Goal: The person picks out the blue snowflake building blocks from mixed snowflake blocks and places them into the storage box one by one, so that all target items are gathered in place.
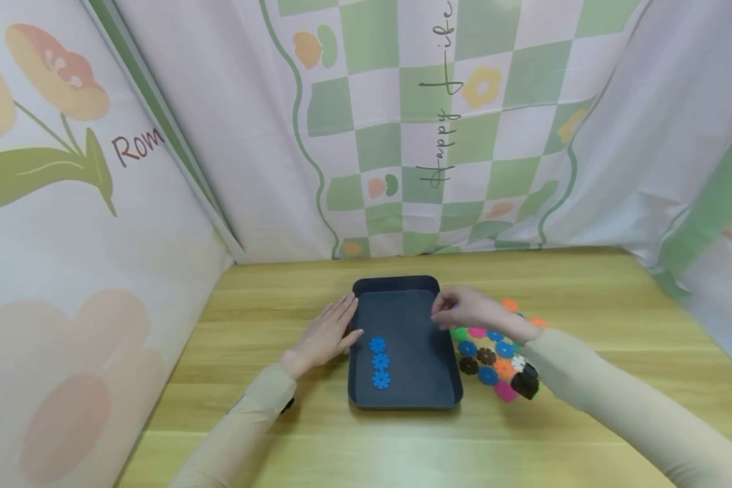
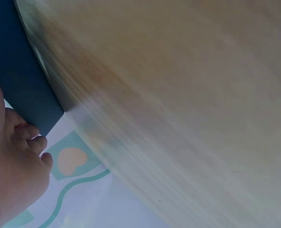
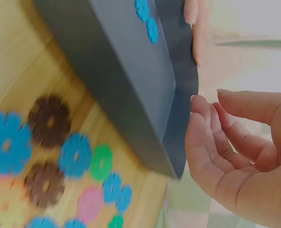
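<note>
My left hand rests with fingers extended along the left rim of a dark grey tray. Inside the tray, three blue notched plastic discs lie in a column toward the near left. My right hand hovers at the tray's right side. In the right wrist view, the fingers of that right hand are loosely bent, thumb apart from the fingertips, with nothing visible between them. Right of the tray lies a pile of mixed notched discs, among them a brown disc and a green disc.
The pile also has orange discs and pink ones, partly hidden under my right forearm. A black object sits at its near right edge. The wooden table meets a checked curtain at the back.
</note>
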`<state>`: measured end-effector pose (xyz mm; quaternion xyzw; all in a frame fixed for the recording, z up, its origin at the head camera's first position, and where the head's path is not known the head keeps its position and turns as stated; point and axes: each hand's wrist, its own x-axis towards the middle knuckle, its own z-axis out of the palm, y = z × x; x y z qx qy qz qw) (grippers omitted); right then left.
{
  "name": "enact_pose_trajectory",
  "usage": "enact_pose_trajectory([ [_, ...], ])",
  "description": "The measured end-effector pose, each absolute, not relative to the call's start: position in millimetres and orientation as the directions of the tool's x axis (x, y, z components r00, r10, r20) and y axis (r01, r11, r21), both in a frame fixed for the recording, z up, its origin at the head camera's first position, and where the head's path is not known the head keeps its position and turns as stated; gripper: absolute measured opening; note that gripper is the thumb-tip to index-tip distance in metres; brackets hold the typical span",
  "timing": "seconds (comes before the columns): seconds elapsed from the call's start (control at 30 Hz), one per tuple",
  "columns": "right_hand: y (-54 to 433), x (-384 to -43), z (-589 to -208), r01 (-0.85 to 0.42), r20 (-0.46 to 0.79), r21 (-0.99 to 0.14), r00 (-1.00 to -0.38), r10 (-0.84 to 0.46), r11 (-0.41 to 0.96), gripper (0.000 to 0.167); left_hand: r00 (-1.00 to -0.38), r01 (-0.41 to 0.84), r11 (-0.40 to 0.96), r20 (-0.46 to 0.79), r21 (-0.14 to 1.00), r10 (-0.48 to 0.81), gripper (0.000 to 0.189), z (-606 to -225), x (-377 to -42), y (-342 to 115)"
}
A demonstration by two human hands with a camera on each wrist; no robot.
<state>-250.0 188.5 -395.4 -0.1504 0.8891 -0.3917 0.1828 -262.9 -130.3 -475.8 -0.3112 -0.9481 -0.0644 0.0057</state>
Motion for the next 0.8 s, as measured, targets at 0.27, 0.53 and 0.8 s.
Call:
enact_pose_trajectory([
  [0.27, 237.3, -238.8, -400.2, -0.146, -0.166, -0.732, -0.909, -0.382, 0.665, 0.017, -0.805, 0.593, 0.797, 0.055, 0.11, 0.591, 0.069, -477.4, -264.1, -130.2],
  [0.53, 285.9, -239.7, -413.6, -0.107, -0.157, -0.673, -0.946, -0.283, 0.732, 0.02, -0.815, 0.578, 0.808, 0.028, 0.113, 0.579, 0.071, -478.4, -264.5, -130.8],
  [0.8, 319.1, -252.0, -426.5, -0.077, -0.145, -0.602, -0.968, -0.203, 0.795, 0.024, -0.813, 0.581, 0.808, 0.03, 0.094, 0.581, 0.071, -479.7, -265.3, -131.0],
])
